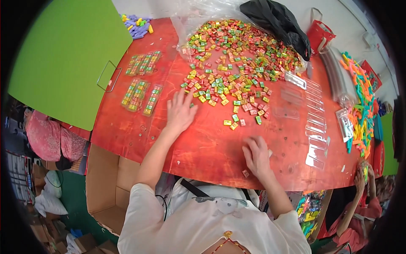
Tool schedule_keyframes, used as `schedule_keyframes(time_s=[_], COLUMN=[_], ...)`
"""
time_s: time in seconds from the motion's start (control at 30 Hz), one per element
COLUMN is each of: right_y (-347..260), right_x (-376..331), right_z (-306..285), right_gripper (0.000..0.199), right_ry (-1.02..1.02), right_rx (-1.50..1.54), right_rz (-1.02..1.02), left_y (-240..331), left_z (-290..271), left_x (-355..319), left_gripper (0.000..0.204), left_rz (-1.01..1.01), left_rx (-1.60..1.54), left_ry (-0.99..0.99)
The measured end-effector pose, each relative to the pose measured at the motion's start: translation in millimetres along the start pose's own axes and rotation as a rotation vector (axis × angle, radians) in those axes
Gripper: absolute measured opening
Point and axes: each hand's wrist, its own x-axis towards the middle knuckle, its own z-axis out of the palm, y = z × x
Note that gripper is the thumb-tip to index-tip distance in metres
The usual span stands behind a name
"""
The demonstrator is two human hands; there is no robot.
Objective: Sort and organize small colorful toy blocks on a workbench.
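A big heap of small wrapped candy-like blocks in red, yellow, green and orange covers the middle and back of the red table. My left hand lies at the heap's near left edge, fingers spread, the tips beside a few yellow and green blocks. Nearer to me, my right hand rests on the table with its fingers apart and slightly bent, and no block shows in it. Beside its wrist lies one reddish block. Filled clear strips of blocks lie in two groups on the left.
Empty clear plastic trays line the right side. Beyond them are a stack of clear trays and a pile of orange, teal and yellow plastic pieces. A green board stands at left. Another person's hands work at far right.
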Motion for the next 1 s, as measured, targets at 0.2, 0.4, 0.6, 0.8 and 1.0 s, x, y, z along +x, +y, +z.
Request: schedule_keyframes(time_s=[0.2, 0.4, 0.6, 0.8, 1.0], right_y=[34.3, 28.0, 11.3, -4.4, -0.4], right_x=[108.5, 115.9, 64.9, 19.5, -54.9], right_z=[51.4, 88.4, 32.0, -21.6, -16.0], right_gripper=[0.052, 0.058, 0.050, 0.044, 0.044], right_ry=[0.132, 0.014, -0.230, -0.241, -0.341], right_rx=[-0.263, -0.316, -0.172, -0.163, -0.224], right_rz=[-0.060, -0.117, -0.299, -0.211, -0.372], left_y=[40.3, 70.8, 58.8, 20.9, 11.5], left_z=[34.8, 28.5, -5.8, -36.3, -42.5], left_x=[34.3, -17.4, -80.7, -92.5, -106.4], left_gripper=[0.065, 0.072, 0.059, 0.042, 0.053], left_rz=[0.043, 0.150, 0.296, 0.167, 0.175], left_rx=[-0.020, -0.174, -0.298, -0.542, -0.251], left_ry=[-0.049, -0.178, -0.342, 0.009, -0.065])
